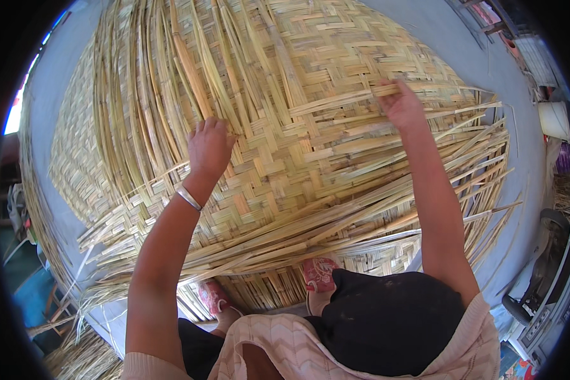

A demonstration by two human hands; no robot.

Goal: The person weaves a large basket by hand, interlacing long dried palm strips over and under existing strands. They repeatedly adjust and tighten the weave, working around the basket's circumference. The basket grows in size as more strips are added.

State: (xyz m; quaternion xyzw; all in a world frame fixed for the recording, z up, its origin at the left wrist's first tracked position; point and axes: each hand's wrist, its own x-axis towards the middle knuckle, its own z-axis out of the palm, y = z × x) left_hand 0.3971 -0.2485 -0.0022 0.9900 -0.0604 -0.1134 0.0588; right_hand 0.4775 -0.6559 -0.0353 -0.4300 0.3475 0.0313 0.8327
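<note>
A large woven reed mat (266, 171) lies spread in front of me, in a slanting pattern of flat, yellow-green strips. My left hand (210, 145), a silver bangle at its wrist, is on the weave with its fingers curled round the lower end of upright strips (187, 60). What lies under that palm is hidden. Farther right, my right hand (400, 106) pinches a flat reed strip (335, 101) that runs sideways across the mat. Below it, loose strips (361, 218) lie bundled across the near part of the weave.
My feet in red patterned shoes (320, 273) stand at the mat's near edge. Loose strip ends (487, 171) stick out on the right over the grey floor (522, 133). Straw (85, 358) is heaped at lower left. A white bucket (554, 120) and a black wheel (554, 228) stand at right.
</note>
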